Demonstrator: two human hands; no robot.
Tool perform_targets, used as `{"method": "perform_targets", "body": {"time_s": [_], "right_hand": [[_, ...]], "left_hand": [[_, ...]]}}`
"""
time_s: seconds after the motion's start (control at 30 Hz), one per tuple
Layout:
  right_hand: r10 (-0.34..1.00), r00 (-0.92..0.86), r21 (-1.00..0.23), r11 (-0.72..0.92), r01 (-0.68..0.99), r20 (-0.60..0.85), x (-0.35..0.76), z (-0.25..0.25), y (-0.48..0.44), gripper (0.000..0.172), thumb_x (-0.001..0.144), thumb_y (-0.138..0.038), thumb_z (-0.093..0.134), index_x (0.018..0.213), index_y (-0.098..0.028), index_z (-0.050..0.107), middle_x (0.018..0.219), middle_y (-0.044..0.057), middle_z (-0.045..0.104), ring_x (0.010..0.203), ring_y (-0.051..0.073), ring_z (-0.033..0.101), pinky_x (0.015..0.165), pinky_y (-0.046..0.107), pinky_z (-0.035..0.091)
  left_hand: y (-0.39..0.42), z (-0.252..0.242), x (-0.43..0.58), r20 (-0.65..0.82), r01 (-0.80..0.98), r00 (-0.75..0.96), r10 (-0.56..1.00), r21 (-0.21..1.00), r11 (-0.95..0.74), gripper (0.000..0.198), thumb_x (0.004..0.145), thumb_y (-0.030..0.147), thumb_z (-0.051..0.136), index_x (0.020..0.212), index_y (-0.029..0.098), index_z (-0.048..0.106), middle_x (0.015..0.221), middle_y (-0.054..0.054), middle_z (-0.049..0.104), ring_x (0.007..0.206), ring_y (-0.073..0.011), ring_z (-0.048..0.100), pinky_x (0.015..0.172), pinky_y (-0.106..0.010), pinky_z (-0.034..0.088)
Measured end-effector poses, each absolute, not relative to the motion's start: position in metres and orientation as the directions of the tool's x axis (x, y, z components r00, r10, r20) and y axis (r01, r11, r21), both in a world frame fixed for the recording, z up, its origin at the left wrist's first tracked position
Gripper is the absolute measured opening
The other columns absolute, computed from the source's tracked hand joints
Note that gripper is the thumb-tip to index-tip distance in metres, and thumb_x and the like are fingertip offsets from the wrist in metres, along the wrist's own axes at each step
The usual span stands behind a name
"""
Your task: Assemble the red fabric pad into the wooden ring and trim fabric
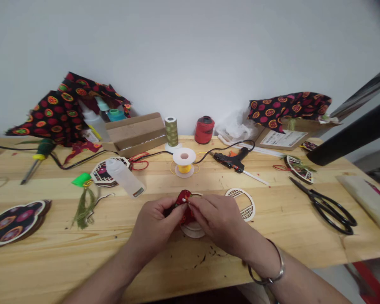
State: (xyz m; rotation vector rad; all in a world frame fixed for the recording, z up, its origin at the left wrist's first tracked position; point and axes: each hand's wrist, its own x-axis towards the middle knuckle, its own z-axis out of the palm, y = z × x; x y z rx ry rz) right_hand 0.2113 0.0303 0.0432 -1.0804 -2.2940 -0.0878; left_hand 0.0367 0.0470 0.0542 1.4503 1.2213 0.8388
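Near the front middle of the wooden table, my left hand (160,219) is closed on a small piece of dark red patterned fabric (184,198). My right hand (217,217) meets it there, its thumb and fingertips pinched at the fabric beside a small white bit. What exactly the right fingertips hold is too small to make out. Beneath both hands lies a pale wooden ring (193,230), partly covered by the fabric and fingers. A round wooden lattice piece (248,207) rests just beyond my right hand.
Behind the hands stand a spool of yellow cord (184,157), a green thread spool (171,131) and a red thread cone (204,130). A black glue gun (232,160) and scissors (329,207) lie to the right. Leftward are a plastic bottle (126,177), a green tassel (85,204) and a screwdriver (38,158).
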Motion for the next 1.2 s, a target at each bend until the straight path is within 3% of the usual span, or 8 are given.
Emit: {"method": "perform_targets", "body": {"time_s": [0.17, 0.33, 0.8, 0.97, 1.03, 1.1, 1.2], "right_hand": [[0.655, -0.525, -0.116, 0.678, 0.726, 0.543, 0.211, 0.041, 0.029, 0.015, 0.093, -0.012, 0.047, 0.089, -0.013, 0.061, 0.07, 0.005, 0.066, 0.059, 0.018, 0.057, 0.05, 0.031, 0.03], [0.668, -0.525, -0.145, 0.68, 0.719, 0.527, 0.21, 0.039, 0.027, 0.015, 0.093, -0.012, 0.047, 0.086, -0.015, 0.06, 0.072, 0.005, 0.067, 0.061, 0.018, 0.059, 0.05, 0.031, 0.029], [0.872, -0.31, -0.585, 0.486, 0.65, 0.379, 0.205, 0.044, 0.029, 0.022, 0.088, -0.019, 0.047, 0.086, -0.016, 0.069, 0.065, 0.004, 0.069, 0.055, 0.014, 0.055, 0.054, 0.026, 0.032], [0.95, -0.047, -0.822, 0.292, 0.488, 0.31, 0.224, 0.055, 0.041, 0.012, 0.078, -0.024, 0.058, 0.067, -0.02, 0.063, 0.054, -0.002, 0.056, 0.049, 0.011, 0.043, 0.051, 0.025, 0.028], [0.963, 0.115, -0.913, 0.19, 0.361, 0.245, 0.241, 0.062, 0.051, 0.012, 0.079, -0.031, 0.058, 0.074, -0.02, 0.061, 0.051, -0.006, 0.046, 0.045, 0.009, 0.034, 0.047, 0.024, 0.024], [0.967, 0.211, -0.975, 0.1, 0.196, 0.142, 0.255, 0.069, 0.06, 0.021, 0.082, -0.04, 0.056, 0.08, -0.02, 0.058, 0.049, -0.009, 0.037, 0.042, 0.008, 0.026, 0.043, 0.023, 0.019], [0.986, 0.159, -0.998, -0.044, -0.039, -0.049, 0.259, 0.074, 0.066, 0.035, 0.075, -0.053, 0.064, 0.074, -0.02, 0.054, 0.047, -0.012, 0.025, 0.041, 0.007, 0.019, 0.04, 0.022, 0.018]], "left_hand": [[0.044, 0.053, 0.037, -0.052, 0.285, 0.247, 0.968, 0.958, -0.021, 0.022, 0.076, 0.029, 0.06, 0.081, 0.023, 0.081, 0.069, 0.003, 0.075, 0.062, -0.014, 0.064, 0.058, -0.018, 0.051], [0.043, 0.053, 0.035, -0.03, 0.292, 0.275, 0.961, 0.955, -0.054, 0.021, 0.077, 0.026, 0.06, 0.081, 0.025, 0.081, 0.068, 0.004, 0.075, 0.06, -0.0126, 0.063, 0.058, -0.017, 0.05], [0.047, 0.056, 0.033, -0.073, 0.223, 0.313, 0.947, 0.975, 0.002, 0.02, 0.078, 0.026, 0.062, 0.086, 0.027, 0.08, 0.073, 0.004, 0.077, 0.067, -0.014, 0.067, 0.064, -0.019, 0.052], [0.045, 0.055, 0.028, -0.126, 0.207, 0.307, 0.943, 0.976, 0.063, 0.017, 0.077, 0.028, 0.065, 0.084, 0.025, 0.081, 0.074, 0.002, 0.077, 0.068, -0.0159, 0.068, 0.065, -0.021, 0.053], [0.045, 0.054, 0.026, -0.197, 0.171, 0.286, 0.938, 0.973, 0.153, 0.017, 0.077, 0.031, 0.067, 0.084, 0.024, 0.081, 0.076, 0.0, 0.078, 0.07, -0.0174, 0.07, 0.067, -0.023, 0.054], [0.046, 0.052, 0.026, -0.26, 0.104, 0.268, 0.928, 0.965, 0.24, 0.018, 0.076, 0.034, 0.069, 0.086, 0.023, 0.08, 0.079, -0.001, 0.079, 0.072, -0.0184, 0.07, 0.07, -0.025, 0.055], [0.049, 0.049, 0.029, -0.315, 0.0, 0.273, 0.909, 0.945, 0.328, 0.022, 0.073, 0.036, 0.074, 0.088, 0.021, 0.08, 0.082, -0.004, 0.079, 0.074, -0.0196, 0.071, 0.073, -0.029, 0.056]]}}
